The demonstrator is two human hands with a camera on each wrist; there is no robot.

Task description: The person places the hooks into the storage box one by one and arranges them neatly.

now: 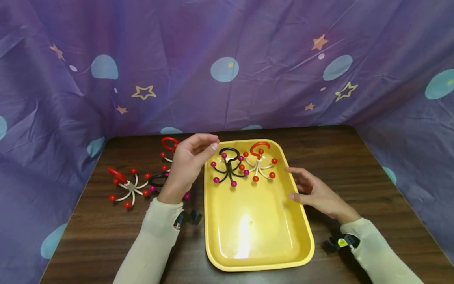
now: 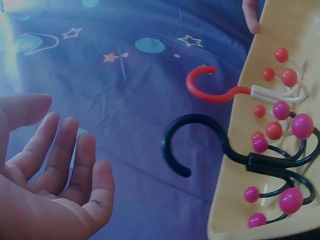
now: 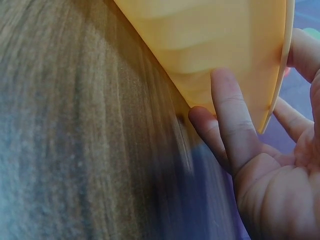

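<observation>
My left hand [image 1: 189, 161] is raised over the table at the left edge of a yellow tray [image 1: 248, 221], its fingers loosely bent and holding nothing. On the tray's right side my right hand [image 1: 315, 195] straddles the rim, with thumb and forefinger over it and other fingers [image 3: 232, 115] against the outer wall. At the tray's far end lie two hooked pieces with curved, ball-tipped arms. One black piece [image 1: 229, 167] has magenta balls; beside it, a white one [image 1: 259, 163] has a red hook and red balls. In the left wrist view their hooks stick out past the rim.
Left of the tray, a white piece with a red hook [image 1: 131, 187] lies on the dark wood table [image 1: 95, 221]. Near it, a black hook [image 1: 157, 180] and another red hook [image 1: 170, 142] are partly hidden by my left hand. A purple patterned cloth [image 1: 227, 106] hangs behind.
</observation>
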